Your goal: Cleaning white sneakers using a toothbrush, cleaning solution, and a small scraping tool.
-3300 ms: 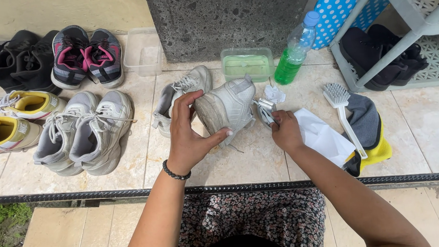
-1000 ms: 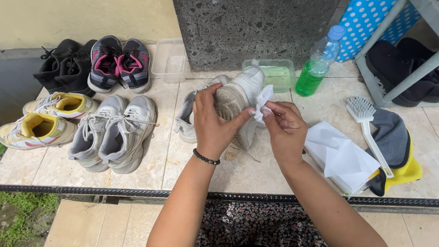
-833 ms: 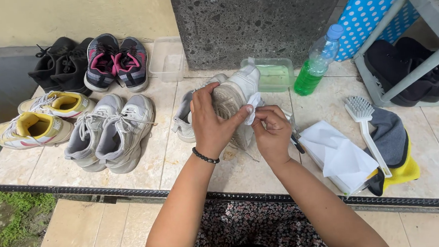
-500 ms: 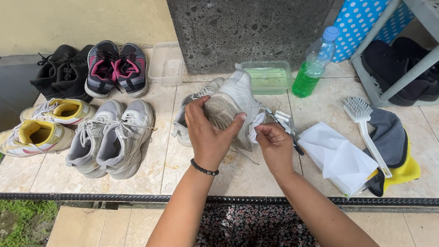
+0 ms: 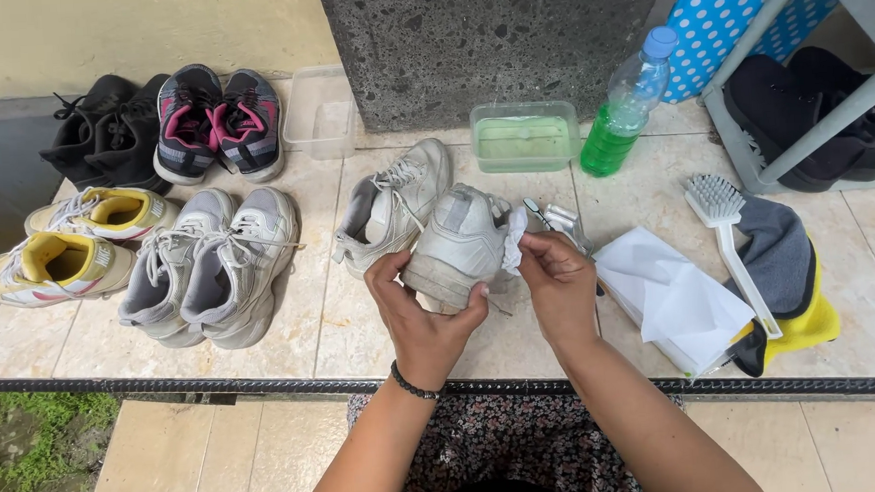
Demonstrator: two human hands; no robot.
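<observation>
Now lifted off the tiled floor and tipped sole-down, the worn white leather sneaker sits cupped in the left hand, just right of its grounded mate. The right hand, lowered since a second ago, pinches a crumpled white wipe against its heel, suggesting cleaning continues.
</observation>
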